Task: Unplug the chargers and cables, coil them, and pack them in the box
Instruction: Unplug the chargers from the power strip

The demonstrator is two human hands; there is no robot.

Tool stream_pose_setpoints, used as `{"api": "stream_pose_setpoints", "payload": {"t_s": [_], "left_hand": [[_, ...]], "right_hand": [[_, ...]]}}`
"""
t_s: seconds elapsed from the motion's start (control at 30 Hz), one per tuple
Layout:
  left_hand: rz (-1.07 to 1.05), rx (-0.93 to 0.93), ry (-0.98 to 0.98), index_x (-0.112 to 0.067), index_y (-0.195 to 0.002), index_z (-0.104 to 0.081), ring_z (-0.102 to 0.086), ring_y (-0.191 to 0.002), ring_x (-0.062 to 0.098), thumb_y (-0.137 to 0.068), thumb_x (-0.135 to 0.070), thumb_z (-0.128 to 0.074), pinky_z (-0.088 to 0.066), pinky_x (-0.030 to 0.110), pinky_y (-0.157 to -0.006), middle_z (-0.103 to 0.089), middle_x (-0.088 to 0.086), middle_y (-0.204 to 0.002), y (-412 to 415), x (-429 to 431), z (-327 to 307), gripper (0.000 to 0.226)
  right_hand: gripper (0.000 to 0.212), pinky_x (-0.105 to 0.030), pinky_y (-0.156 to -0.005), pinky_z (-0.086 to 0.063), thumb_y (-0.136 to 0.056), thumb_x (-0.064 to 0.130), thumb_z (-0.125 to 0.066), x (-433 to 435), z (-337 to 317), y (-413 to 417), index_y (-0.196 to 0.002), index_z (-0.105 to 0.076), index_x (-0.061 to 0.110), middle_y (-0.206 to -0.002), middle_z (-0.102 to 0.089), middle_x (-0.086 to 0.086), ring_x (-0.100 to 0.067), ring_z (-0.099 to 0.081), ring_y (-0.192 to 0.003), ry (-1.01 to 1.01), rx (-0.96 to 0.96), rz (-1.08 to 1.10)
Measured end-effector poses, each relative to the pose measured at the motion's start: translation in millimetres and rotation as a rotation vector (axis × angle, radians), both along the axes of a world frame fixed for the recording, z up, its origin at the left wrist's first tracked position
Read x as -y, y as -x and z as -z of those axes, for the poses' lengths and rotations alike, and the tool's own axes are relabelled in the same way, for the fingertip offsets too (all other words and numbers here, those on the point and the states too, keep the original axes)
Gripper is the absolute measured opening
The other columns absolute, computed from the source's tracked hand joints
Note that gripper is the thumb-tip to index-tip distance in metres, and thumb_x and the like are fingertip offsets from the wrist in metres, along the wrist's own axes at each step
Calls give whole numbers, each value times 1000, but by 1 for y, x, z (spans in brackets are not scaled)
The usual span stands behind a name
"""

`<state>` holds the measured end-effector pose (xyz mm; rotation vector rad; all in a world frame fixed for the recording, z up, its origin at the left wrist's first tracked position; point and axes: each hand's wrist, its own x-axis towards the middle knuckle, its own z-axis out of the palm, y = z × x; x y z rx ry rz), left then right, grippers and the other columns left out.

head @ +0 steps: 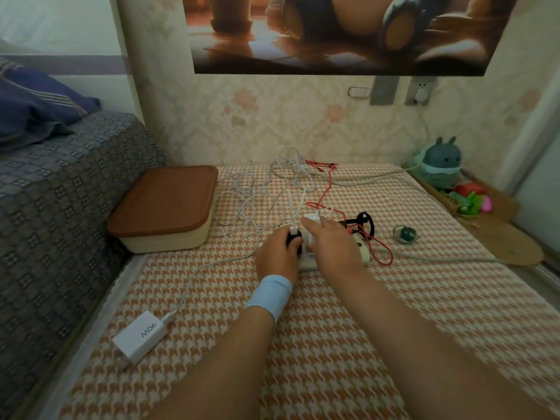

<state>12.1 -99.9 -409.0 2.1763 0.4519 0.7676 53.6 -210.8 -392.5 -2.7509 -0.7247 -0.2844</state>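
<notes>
Both hands work at a cream power strip (364,253) that lies on the houndstooth mat (333,328), near the middle of the view. The left hand (276,257), with a pale blue wristband (270,294), has its fingers (291,248) curled round a black charger (294,237) that sits plugged into the strip, a white cable rising from its top. The right hand (333,242) lies over the strip just beside it, fingers stretched forward and close together against a white charger (312,221); whether they pinch it or only press on it I cannot tell. A second white charger marked 90W (140,335) lies unplugged on the mat, well apart to the left, its cable trailing back toward the strip. Behind the hands sprawl loose white cables (251,189) and a red cable (325,189). The box (165,207), cream with its brown lid on, stands at the mat's left edge against a blue patterned sofa (60,207).
</notes>
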Motion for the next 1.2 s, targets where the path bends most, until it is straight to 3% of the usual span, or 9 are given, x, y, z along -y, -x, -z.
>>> {"api": "stream_pose_setpoints", "payload": {"t_s": [0.1,0.2,0.3,0.5,0.57,0.7,0.9,1.0,1.2], "left_hand": [[-23,290,196,-12,-97,-62,-55,-84,15,-98,-23,-52,-45,27,-70,-58,-3,-90,-9,5,-41,15],[173,204,86,-15,-104,-66,-57,-87,12,-98,-25,-54,-47,23,-75,-62,-4,-95,-8,4,-63,16],[187,69,232,-15,-101,-64,-61,-88,17,-98,-26,-52,-50,31,-76,-65,0,-98,-1,-6,-50,16],[291,-158,203,-12,-105,-65,-61,-91,21,-96,-28,-59,-49,32,-79,-63,2,-98,18,-15,-46,20],[296,-186,290,-17,-109,-59,-61,-88,19,-93,-26,-64,-50,30,-76,-61,-2,-95,30,-17,-51,19],[255,-206,243,-16,-100,-62,-65,-90,27,-90,-21,-66,-58,40,-76,-63,3,-104,53,-30,-57,12],[372,-331,294,-7,-114,-68,-69,-92,24,-97,-4,-51,-59,42,-84,-69,8,-102,93,-66,-66,25],[361,-432,64,-16,-116,-68,-65,-105,24,-93,2,-49,-53,40,-95,-68,6,-115,117,-89,-71,34],[350,-1080,-430,-48,-142,-38,-16,-148,29,-89,-16,-61,-33,44,-113,-12,0,-162,169,-149,-81,66]], "right_hand": [[66,-44,-98,-48,-96,11,-64,0,3,0,-154,-38,26,-149,-48,-19,-36,-43,-137,-20,33,-26],[66,-42,-82,-50,-91,7,-66,1,6,-1,-150,-44,25,-138,-56,-19,-36,-52,-125,-49,64,-31],[67,-45,-101,-48,-97,14,-62,-2,1,1,-155,-35,31,-157,-39,-17,-34,-39,-142,-27,38,13],[62,-59,-121,2,-98,27,-53,3,-27,27,-156,-30,34,-169,-7,-15,-35,7,-155,17,85,59],[55,-53,-121,-14,-94,22,-55,1,-44,39,-147,-48,30,-161,-34,-9,-31,-19,-151,-129,118,9],[44,-36,-98,-50,-97,15,-55,-14,-65,64,-140,-57,25,-132,-60,-3,-20,-57,-118,-524,-403,-145],[25,-42,-80,-60,-98,17,-65,-37,-67,88,-120,-56,23,-103,-65,-5,-22,-66,-94,-739,-762,-34],[36,-34,-64,-56,-92,12,-73,-54,-61,99,-121,-54,21,-111,-69,-14,-25,-69,-94,-741,-902,-31],[12,-28,-56,-52,-94,7,-70,-99,-48,130,-106,-71,6,-102,-72,-12,-20,-68,-78,-628,-1009,-102]]}}
